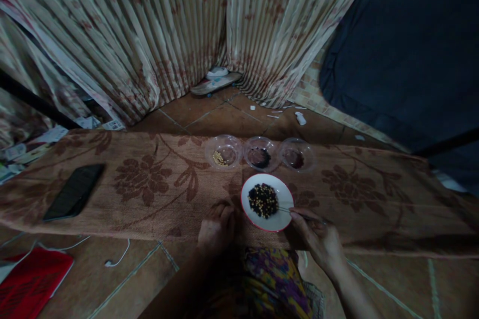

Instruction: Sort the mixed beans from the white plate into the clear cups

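A white plate with a red rim [285, 194] sits on the cloth near me, holding a heap of mixed black, pale yellow and dark red beans [263, 200]. My right hand [318, 234] is closed on thin metal tweezers [286, 209], whose tips reach the right side of the heap. Left of the plate, my left hand [217, 225] rests on the cloth with curled fingers and nothing visible in it. Behind the plate stand three clear plastic bowls: one with pale yellow beans [219, 158], one with black beans [264, 158], one with dark red beans [297, 160].
A dark phone [75, 192] lies at the left of the long brown flowered cloth [160, 214]. Past the far edge are a skateboard [215, 84], striped curtains [179, 20] and scraps on the tiled floor. A red bag [37, 279] and white cable are at the lower left.
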`<state>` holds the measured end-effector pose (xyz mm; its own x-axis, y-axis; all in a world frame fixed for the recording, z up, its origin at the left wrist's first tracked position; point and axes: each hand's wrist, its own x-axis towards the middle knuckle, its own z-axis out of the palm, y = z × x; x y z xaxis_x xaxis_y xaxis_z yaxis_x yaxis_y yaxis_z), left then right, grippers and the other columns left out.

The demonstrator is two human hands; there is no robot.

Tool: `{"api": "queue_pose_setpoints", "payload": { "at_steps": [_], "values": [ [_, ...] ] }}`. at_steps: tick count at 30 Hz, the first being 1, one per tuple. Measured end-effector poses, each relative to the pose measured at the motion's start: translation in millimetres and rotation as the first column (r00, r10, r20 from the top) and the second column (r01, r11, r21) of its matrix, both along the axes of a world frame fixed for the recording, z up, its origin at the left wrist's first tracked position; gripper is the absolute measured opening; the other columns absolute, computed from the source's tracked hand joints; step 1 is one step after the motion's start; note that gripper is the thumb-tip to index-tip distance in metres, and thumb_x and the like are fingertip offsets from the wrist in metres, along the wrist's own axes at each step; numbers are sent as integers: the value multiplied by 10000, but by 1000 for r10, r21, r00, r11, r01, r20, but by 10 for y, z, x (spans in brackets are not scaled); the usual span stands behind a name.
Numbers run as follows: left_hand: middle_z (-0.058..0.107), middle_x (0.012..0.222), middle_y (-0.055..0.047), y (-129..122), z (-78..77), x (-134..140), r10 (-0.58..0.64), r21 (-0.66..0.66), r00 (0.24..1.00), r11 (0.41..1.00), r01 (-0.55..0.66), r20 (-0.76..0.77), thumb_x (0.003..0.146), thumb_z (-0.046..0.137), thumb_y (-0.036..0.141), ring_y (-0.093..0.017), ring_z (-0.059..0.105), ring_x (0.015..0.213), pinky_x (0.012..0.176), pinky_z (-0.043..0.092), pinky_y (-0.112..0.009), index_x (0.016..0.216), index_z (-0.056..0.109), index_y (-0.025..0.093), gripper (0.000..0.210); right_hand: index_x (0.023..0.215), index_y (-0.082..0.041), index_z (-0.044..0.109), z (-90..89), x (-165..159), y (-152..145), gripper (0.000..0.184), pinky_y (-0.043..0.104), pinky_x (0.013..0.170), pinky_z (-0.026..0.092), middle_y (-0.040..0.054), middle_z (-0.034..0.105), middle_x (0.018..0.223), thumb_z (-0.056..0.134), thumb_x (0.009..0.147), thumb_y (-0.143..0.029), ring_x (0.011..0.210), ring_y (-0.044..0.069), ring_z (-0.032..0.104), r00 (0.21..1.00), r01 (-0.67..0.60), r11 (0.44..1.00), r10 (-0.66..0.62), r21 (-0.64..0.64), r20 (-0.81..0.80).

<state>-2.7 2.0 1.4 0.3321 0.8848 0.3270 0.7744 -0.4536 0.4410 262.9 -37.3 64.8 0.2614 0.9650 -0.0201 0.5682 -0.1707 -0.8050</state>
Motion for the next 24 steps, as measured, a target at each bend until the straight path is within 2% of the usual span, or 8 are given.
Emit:
{"api": "queue_pose_setpoints", "payload": {
  "at_steps": [5, 11, 16, 24],
  "values": [
    [611, 811, -30, -1, 7, 2, 1, -12, 1000, 1000, -1, 3, 933, 448, 212, -167, 581, 794, 717, 484, -287, 878, 581, 215, 144, 895, -214, 740, 35, 4, -35, 315, 299, 773, 564, 79, 741, 1037, 612, 837, -497, 954, 237, 696, 998, -28, 1000, 28, 5, -54],
    [624, 827, -35, -5, 23, 6, 3, -10, 1000, 1000, -3, 0, 924, 450, 205, -167, 592, 805, 719, 493, -284, 876, 585, 218, 143, 898, -207, 747, 63, -11, -53, 328, 299, 723, 574, 90, 752, 1003, 603, 841, -496, 892, 244, 714, 999, -35, 999, 35, -11, -36],
    [624, 827, -35, -5, 26, 7, 10, -6, 1000, 1000, -10, -9, 926, 442, 205, -164, 591, 793, 703, 489, -278, 875, 583, 216, 150, 878, -212, 746, 78, -21, -45, 329, 312, 764, 568, 82, 754, 998, 592, 848, -501, 917, 250, 709, 999, -49, 999, 49, 11, 1],
    [615, 805, -28, -1, 35, 11, 9, 19, 1000, 1000, -8, -14, 929, 448, 204, -157, 581, 781, 701, 479, -267, 850, 575, 214, 150, 903, -214, 748, 57, 4, -77, 340, 322, 798, 562, 77, 748, 1037, 589, 851, -511, 962, 254, 701, 999, -48, 998, 48, -32, -15]
  ]
}}
